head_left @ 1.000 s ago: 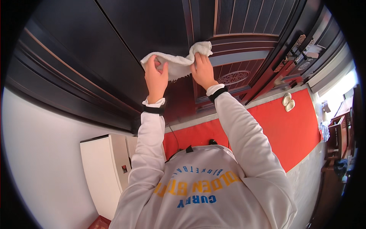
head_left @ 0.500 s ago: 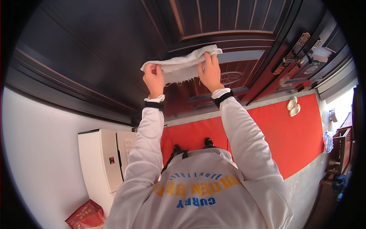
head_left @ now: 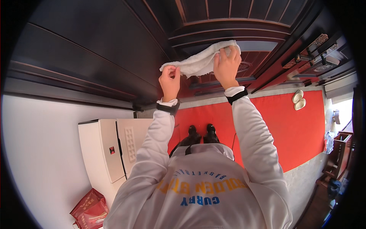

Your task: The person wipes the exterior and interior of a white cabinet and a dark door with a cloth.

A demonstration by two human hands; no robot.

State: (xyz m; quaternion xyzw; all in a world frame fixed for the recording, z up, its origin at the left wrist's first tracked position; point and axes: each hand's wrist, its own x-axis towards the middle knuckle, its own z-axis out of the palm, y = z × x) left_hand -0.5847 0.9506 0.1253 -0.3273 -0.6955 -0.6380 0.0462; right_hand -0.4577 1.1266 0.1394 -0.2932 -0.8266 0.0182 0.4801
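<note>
A folded white cloth [head_left: 199, 62] is stretched between my hands in front of the dark brown panelled door [head_left: 244, 36]. My left hand [head_left: 170, 81] pinches the cloth's left end between thumb and fingers. At its right end, my right hand [head_left: 228, 68] grips it with bent fingers, the fingertips partly hidden in the folds. The right end sits higher than the left, and the lower edge hangs loosely. Whether the cloth touches the door surface I cannot tell.
The door handle [head_left: 301, 58] juts out on the right. Below lies a red mat [head_left: 282, 129] with pale slippers [head_left: 299, 100] on it. A white cabinet [head_left: 100, 152] stands at left, with a red bag [head_left: 90, 210] beside it. Wooden furniture [head_left: 339, 154] lines the right side.
Both hands have shifted right with the cloth between them. The cloth now slants more, and less of its frayed lower edge hangs down. My view has moved slightly too.
</note>
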